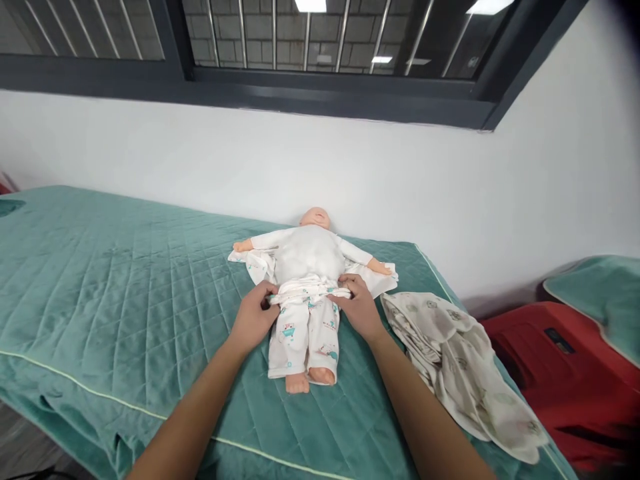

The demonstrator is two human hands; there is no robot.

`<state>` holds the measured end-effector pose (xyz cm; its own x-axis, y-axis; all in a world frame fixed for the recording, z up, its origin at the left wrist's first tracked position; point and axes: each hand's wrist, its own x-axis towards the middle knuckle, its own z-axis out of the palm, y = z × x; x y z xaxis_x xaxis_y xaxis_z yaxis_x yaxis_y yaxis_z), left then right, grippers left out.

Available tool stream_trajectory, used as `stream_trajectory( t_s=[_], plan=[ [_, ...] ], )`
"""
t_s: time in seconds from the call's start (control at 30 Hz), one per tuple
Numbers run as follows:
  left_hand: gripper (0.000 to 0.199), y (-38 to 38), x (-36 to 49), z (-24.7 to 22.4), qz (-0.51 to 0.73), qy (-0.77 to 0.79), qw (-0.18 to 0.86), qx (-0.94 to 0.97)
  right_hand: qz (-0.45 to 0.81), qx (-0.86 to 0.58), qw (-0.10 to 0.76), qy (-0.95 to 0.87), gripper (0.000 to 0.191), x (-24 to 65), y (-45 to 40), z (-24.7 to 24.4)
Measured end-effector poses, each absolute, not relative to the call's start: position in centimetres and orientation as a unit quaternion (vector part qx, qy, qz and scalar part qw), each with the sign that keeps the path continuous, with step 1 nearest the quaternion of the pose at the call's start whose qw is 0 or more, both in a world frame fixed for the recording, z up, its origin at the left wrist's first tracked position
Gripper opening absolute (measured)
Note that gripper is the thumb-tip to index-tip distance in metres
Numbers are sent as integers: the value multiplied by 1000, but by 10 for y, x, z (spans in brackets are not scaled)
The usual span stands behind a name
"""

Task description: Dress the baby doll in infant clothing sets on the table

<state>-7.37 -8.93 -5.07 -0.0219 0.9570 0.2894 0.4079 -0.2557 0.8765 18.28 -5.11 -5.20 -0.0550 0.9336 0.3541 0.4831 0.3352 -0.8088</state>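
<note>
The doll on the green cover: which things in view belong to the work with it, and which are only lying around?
Seemingly in the work:
doll
printed trousers, held by left hand and right hand
printed cloth under the doll's arms

Seemingly just lying around:
crumpled cloth beside the doll
red object at right

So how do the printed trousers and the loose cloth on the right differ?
The trousers are on the doll, covering most of its legs; the cloth lies crumpled on the green cover. The left hand and right hand grip the trousers' waistband; neither holds the cloth. The trousers' prints include bright teal; the cloth's look muted. Both are pale, printed fabric.
</note>
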Motion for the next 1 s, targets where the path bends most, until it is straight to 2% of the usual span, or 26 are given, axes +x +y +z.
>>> stream_trajectory(
  t_s=[0.13,0.23,0.43,0.53,0.7,1.0],
  plan=[
    [19,-110,-76,-54,469,532,334,621,222,-480,471,-706,26,182,-56,-49],
    [22,-107,-76,-55,469,526,347,618,257,-491,475,-684,24,181,-67,-45],
    [43,-95,-80,-63,520,495,267,643,382,-491,417,-663,38,174,-125,-44],
    [37,-95,-83,-63,515,478,307,642,403,-473,396,-676,36,164,-157,-44],
    [20,-96,-86,-58,494,474,369,629,348,-524,401,-666,31,151,-173,-43],
    [22,-165,-100,-70,449,464,404,649,332,-526,446,-643,28,146,-161,-47]
  ],
)
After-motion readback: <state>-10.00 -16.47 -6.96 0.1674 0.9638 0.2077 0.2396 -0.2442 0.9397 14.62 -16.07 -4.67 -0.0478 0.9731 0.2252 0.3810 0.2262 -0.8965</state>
